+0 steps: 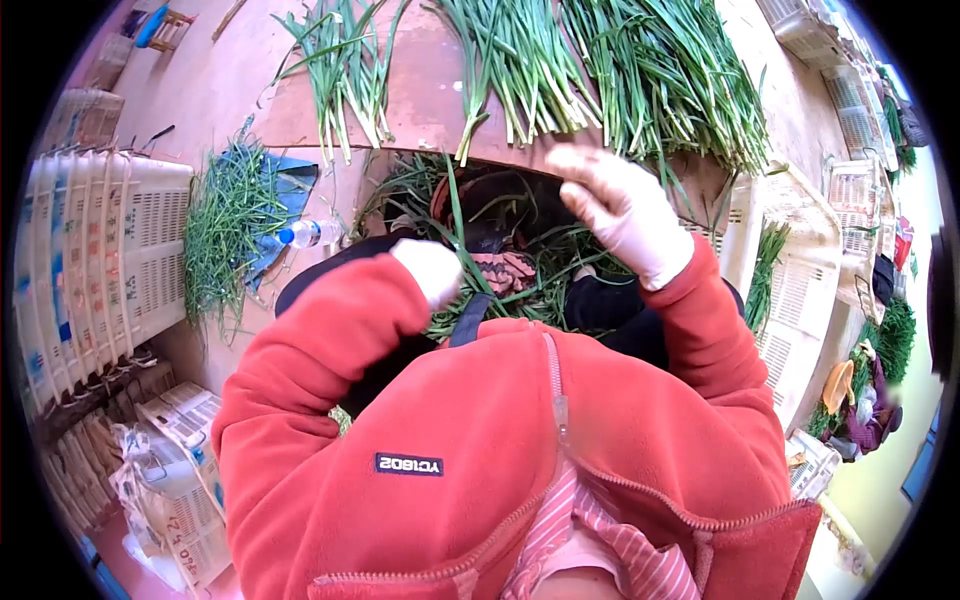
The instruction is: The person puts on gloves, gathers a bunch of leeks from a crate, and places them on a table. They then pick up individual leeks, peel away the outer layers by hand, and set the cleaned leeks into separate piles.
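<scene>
My left hand (pixel 430 272), in a white glove, is low over my lap at the left. Its fingers are bent and partly hidden, and a long green garlic stalk (pixel 456 205) runs up from beside the fingertips. My right hand (pixel 622 212), also gloved, is raised near the table's front edge with its fingers stretched out and nothing visible in them. Beyond the hands lie bunches of green garlic on the table: a small one (pixel 350 80), a middle one (pixel 525 80) and a large pile (pixel 670 90), pale stem ends towards me. Loose leaves (pixel 560 250) cover the space between my legs.
At the left, trimmed greens (pixel 235 215) lie on a blue sheet (pixel 290 185) beside a water bottle (pixel 312 234). Stacked white crates (pixel 155 240) stand further left. More crates (pixel 800 270) line the right side, where another person (pixel 875 410) is among greens.
</scene>
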Motion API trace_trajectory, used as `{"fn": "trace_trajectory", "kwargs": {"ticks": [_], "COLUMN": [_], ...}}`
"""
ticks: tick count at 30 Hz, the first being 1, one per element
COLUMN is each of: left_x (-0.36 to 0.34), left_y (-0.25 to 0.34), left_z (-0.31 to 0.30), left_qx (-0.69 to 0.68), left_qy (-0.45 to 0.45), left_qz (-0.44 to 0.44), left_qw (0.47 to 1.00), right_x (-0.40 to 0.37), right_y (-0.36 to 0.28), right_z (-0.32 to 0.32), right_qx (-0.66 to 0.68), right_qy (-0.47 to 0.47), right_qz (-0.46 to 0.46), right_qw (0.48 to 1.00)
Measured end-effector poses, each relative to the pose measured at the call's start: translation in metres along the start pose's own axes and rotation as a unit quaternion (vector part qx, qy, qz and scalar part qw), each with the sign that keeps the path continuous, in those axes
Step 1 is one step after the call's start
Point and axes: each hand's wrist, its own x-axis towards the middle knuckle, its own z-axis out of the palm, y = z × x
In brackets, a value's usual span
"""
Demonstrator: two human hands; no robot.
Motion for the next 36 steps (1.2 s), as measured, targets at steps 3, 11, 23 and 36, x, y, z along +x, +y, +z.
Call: {"fn": "trace_trajectory", "kwargs": {"ticks": [3, 11, 23, 36], "left_x": [-0.001, -0.028, 0.055, 0.072], "left_y": [0.024, -0.079, -0.128, -0.154], "left_z": [0.041, -0.080, -0.089, -0.049], "left_qx": [-0.034, -0.150, -0.179, -0.133], "left_qy": [-0.113, 0.407, 0.287, 0.422], "left_qz": [0.056, -0.292, -0.464, -0.349], "left_qw": [0.991, 0.852, 0.819, 0.826], "right_x": [-0.039, -0.041, 0.119, 0.368], "right_y": [0.024, 0.021, -0.005, 0.015], "right_z": [0.031, 0.031, 0.034, 0.203], "right_qx": [-0.168, -0.135, -0.106, -0.286], "right_qy": [-0.192, -0.196, -0.033, -0.130], "right_qz": [0.019, 0.094, -0.098, -0.074], "right_qw": [0.967, 0.967, 0.989, 0.946]}}
